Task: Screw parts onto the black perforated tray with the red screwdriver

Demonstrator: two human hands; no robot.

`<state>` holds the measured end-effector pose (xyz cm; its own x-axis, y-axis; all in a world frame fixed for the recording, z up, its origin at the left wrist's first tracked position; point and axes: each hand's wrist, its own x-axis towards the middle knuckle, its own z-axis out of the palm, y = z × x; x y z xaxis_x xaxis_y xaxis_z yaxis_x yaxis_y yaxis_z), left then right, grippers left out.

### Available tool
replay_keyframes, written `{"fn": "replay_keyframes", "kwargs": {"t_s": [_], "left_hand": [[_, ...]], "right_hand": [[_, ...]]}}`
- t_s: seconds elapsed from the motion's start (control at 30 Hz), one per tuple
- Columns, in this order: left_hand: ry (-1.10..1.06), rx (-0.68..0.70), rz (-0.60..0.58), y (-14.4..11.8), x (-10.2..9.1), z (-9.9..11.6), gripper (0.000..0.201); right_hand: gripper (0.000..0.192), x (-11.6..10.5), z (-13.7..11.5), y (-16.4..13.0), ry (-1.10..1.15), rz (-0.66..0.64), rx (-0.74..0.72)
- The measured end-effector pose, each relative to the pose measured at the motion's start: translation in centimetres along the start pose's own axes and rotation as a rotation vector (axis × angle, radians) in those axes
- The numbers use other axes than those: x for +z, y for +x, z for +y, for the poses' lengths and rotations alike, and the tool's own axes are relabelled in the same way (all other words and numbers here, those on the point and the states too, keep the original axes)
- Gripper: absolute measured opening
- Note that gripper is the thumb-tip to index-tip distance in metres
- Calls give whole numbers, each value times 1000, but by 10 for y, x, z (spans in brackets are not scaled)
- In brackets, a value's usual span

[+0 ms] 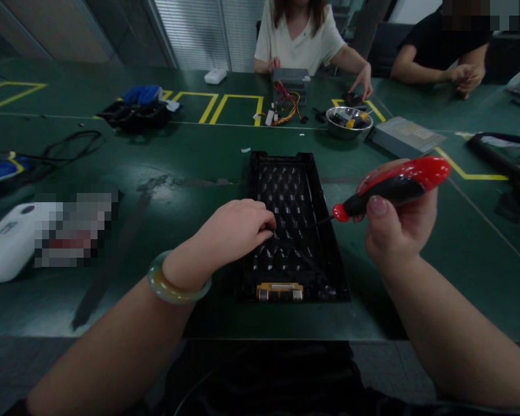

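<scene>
A black rectangular panel (292, 190) with a honeycomb inner face lies flat on the green table in front of me, a gold connector (279, 290) at its near edge. My left hand (234, 231), a pale green bangle on its wrist, rests on the panel's left side with fingertips pinched together at the grid; whether something small is between them I cannot tell. My right hand (394, 228) holds a red and black screwdriver (398, 184) just right of the panel, its thin tip pointing left toward my left fingertips.
A metal bowl (349, 122) of small parts, a grey drive (405, 136), a power supply with coloured wires (286, 104) and a black tray (136, 112) lie farther back. Two other people sit across the table. A white device (6, 245) and cables lie at left.
</scene>
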<state>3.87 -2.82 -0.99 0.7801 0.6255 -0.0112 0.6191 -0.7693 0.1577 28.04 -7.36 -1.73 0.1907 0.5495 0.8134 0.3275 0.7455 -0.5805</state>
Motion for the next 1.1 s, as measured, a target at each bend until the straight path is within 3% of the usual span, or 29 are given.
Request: {"fn": "replay_keyframes", "kwargs": {"t_s": [0.2, 0.5, 0.93, 1.1], "left_hand": [[-32, 13, 16, 1, 1, -1, 16], [-135, -54, 6, -5, -9, 4, 6], [-89, 31, -50, -3, -1, 1, 13], [-104, 87, 6, -4, -5, 8, 15]], "right_hand": [[19, 0, 1, 0, 71, 28, 31], [25, -1, -5, 0, -15, -50, 167], [26, -5, 10, -2, 15, -52, 152], [20, -1, 4, 2, 113, -8, 182]]}}
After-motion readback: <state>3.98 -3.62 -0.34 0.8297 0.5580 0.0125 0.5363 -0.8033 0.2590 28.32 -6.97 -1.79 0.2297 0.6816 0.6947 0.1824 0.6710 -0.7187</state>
